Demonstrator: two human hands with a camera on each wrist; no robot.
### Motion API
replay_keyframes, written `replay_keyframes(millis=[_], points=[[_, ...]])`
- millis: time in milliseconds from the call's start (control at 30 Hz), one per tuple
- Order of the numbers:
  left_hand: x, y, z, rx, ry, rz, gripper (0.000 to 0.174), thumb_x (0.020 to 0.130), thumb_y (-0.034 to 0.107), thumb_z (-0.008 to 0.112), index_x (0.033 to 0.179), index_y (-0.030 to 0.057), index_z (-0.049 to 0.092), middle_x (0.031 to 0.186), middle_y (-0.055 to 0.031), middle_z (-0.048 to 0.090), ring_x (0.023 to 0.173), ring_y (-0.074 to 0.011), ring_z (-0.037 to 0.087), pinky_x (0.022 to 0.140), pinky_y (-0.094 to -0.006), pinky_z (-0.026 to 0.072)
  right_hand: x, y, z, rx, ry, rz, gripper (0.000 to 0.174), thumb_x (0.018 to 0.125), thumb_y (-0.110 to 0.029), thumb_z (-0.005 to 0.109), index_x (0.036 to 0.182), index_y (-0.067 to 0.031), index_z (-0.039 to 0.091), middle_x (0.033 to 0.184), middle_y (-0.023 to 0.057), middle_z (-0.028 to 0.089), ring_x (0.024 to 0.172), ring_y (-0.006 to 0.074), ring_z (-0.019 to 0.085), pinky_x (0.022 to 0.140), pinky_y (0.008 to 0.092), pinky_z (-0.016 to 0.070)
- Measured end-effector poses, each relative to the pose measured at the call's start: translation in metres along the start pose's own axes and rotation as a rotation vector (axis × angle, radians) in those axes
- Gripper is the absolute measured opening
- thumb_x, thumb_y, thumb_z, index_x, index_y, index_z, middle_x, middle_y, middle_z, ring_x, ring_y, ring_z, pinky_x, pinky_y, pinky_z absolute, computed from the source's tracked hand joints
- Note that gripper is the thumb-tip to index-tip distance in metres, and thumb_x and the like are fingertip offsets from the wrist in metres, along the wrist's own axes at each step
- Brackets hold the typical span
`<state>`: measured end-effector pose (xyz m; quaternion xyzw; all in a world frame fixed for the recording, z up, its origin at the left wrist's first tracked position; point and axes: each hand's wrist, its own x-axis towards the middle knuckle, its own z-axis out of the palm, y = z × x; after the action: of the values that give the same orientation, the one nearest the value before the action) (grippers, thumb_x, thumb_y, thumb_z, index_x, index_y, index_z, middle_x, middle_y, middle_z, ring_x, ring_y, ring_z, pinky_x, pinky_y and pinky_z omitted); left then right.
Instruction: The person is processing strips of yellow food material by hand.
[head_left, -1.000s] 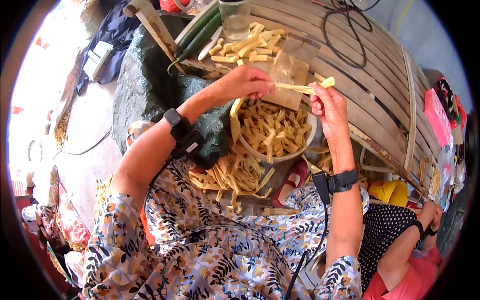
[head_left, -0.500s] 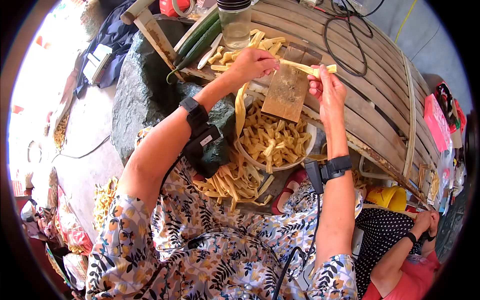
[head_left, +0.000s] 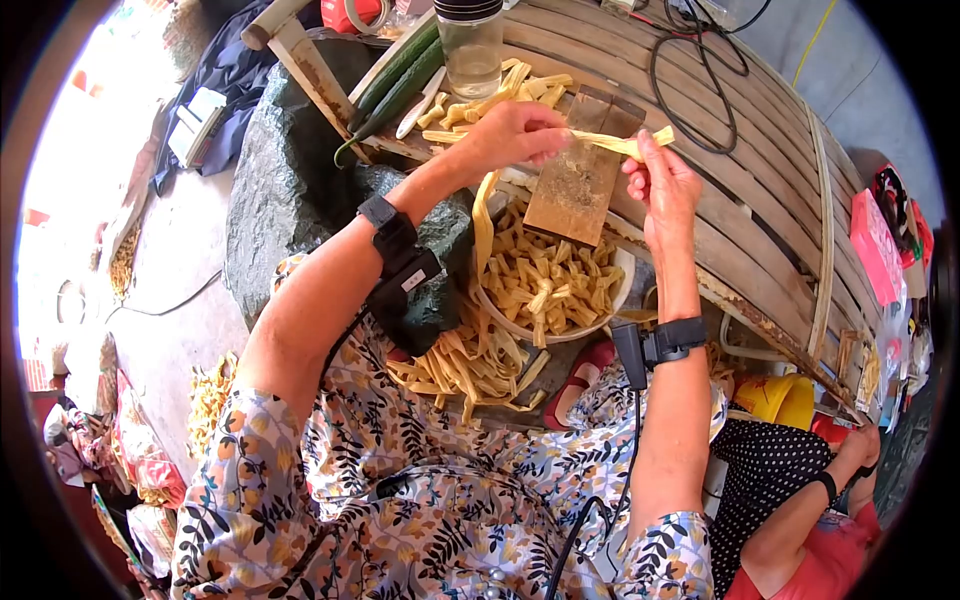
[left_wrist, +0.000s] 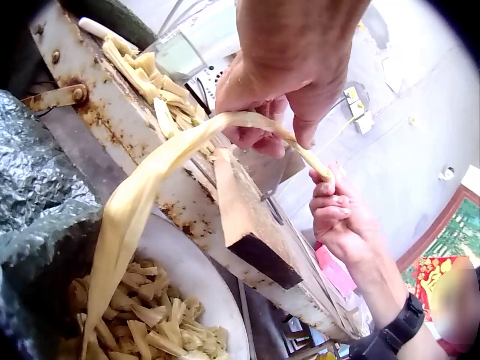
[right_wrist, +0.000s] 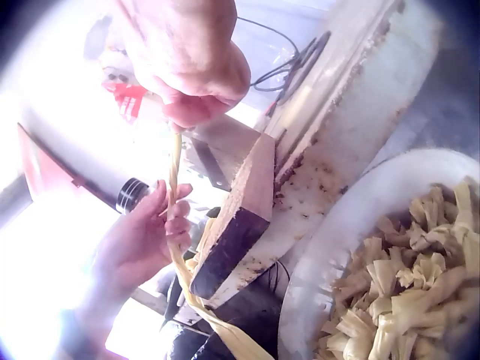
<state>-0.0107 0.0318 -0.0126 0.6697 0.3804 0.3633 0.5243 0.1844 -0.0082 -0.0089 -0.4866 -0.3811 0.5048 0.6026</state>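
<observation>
A long pale yellow strip [head_left: 607,141], flat and pliable like a dried vegetable or tofu-skin band, is stretched between the two hands above a wooden block. My right hand [head_left: 668,190] pinches its bunched end between thumb and fingertips. My left hand [head_left: 520,135], slightly blurred, has its fingers curled round the strip further along. In the left wrist view the strip's loose tail [left_wrist: 139,202] widens and hangs from the left hand towards the bowl. Below, a white bowl [head_left: 627,283] is filled with short knotted pieces [head_left: 550,285] of the same yellow material.
The wooden block [head_left: 575,190] juts over the slatted table's edge [head_left: 710,285]. Behind it are cut yellow pieces [head_left: 545,88], a jar [head_left: 470,55], green cucumbers [head_left: 400,85] and a black cable [head_left: 655,75]. More strips [head_left: 465,360] lie below. Another person's arms [head_left: 810,490] are at right.
Against the table, both hands and the strip have shifted away from the bowl, uncovering more of the block. Over the last half second the left hand has slid slightly right along the strip.
</observation>
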Motion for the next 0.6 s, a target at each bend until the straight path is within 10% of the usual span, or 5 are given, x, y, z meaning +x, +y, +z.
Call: replay_keyframes(millis=[600], points=[[-0.031, -0.001, 0.026, -0.183, -0.077, -0.077, 0.015, 0.085, 0.011, 0.054, 0.092, -0.0007, 0.059, 0.072, -0.0034, 0.059, 0.061, -0.0071, 0.055, 0.056, -0.0193, 0.0456, -0.031, 0.001, 0.009, -0.009, -0.106, -0.080, 0.016, 0.078, -0.009, 0.063, 0.088, 0.0036, 0.062, 0.069, 0.0018, 0.057, 0.053, 0.0049, 0.048, 0.049, 0.0179, 0.0402]])
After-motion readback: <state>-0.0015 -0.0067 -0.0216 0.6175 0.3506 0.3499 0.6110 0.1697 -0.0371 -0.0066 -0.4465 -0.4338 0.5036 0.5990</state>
